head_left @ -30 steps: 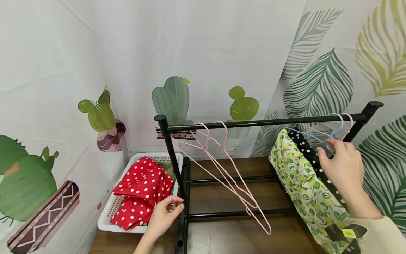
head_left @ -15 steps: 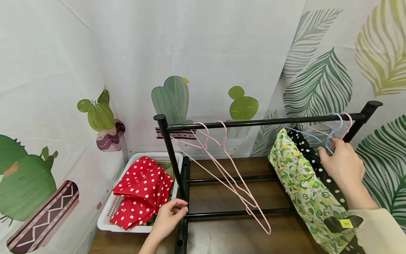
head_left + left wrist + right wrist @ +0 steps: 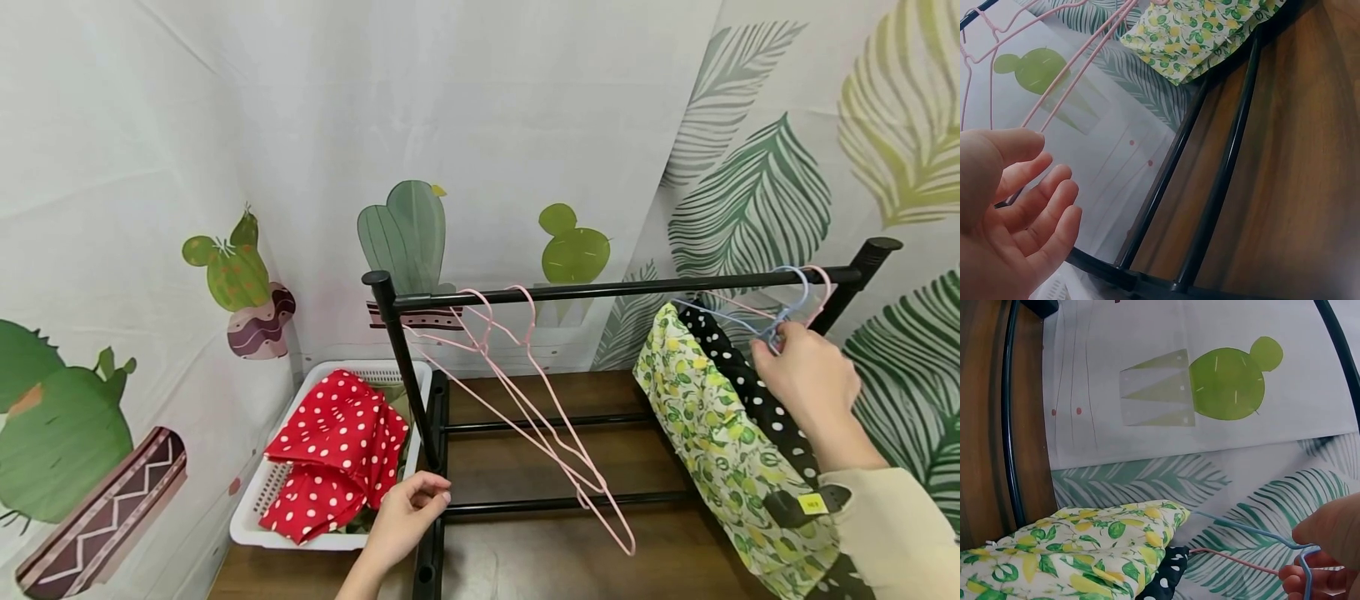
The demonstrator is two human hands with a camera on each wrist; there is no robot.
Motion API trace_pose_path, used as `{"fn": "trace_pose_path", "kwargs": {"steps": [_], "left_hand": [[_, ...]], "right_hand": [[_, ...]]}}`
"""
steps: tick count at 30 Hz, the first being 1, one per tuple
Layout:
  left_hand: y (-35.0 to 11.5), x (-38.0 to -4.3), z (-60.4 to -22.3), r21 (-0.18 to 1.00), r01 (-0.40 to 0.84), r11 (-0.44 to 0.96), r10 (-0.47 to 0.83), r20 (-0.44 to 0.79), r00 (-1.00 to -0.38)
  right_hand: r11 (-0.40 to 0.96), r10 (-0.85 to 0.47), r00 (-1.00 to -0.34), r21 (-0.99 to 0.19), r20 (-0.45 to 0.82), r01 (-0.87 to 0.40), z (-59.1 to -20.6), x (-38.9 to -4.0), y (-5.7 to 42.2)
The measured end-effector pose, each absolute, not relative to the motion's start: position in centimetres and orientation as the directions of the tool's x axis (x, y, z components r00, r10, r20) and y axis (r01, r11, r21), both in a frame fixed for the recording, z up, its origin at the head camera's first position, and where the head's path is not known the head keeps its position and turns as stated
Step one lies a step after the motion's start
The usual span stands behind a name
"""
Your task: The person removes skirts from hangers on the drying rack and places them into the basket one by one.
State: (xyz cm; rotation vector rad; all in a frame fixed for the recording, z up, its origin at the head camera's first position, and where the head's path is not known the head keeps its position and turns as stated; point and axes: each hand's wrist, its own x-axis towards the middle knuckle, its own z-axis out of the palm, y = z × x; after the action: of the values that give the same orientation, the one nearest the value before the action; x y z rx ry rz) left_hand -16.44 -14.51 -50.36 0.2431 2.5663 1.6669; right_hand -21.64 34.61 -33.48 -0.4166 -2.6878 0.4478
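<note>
The right hand (image 3: 813, 379) pinches a thin blue wire hanger (image 3: 1260, 532) hooked near the right end of the black tubular rail (image 3: 600, 290), and a sideways jerk could shed the hanger's yellow-and-green lemon-print cloth (image 3: 720, 425), while the left hand (image 3: 405, 517), loosely curled beside the white plastic basket (image 3: 300, 541), holds nothing.

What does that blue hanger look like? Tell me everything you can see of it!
The blue hanger is pale blue and thin, and looks like plastic-coated wire. Its curved hook sits over the black bar, near the bar's right end. The right hand pinches it below the hook. One slim arm runs to the lemon-print cloth hanging on it; the cloth and hand hide the rest.
</note>
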Motion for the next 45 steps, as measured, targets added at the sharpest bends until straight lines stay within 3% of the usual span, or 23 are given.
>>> {"fn": "trace_pose_path", "kwargs": {"steps": [20, 30, 39, 45], "left_hand": [[-14.1, -16.1, -50.9, 0.924, 0.088, 0.372, 0.176, 0.023, -0.984], [-13.9, -16.2, -51.2, 0.932, 0.086, 0.352, 0.169, 0.027, -0.985], [-13.2, -14.9, -47.7, 0.93, 0.061, 0.361, 0.167, 0.0, -0.986], [-13.4, -15.5, -49.4, 0.937, 0.068, 0.343, 0.159, 0.014, -0.987]], "right_hand": [[0.907, 0.347, -0.89, -0.347, 0.296, 0.239, -33.2, -22.8, 34.9], [0.922, 0.306, -0.89, -0.34, 0.339, 0.188, -33.1, -22.8, 34.3], [0.936, 0.262, -0.885, -0.324, 0.384, 0.137, -33.0, -22.9, 33.7], [0.937, 0.261, -0.88, -0.325, 0.397, 0.131, -32.8, -23.1, 33.3]]}}
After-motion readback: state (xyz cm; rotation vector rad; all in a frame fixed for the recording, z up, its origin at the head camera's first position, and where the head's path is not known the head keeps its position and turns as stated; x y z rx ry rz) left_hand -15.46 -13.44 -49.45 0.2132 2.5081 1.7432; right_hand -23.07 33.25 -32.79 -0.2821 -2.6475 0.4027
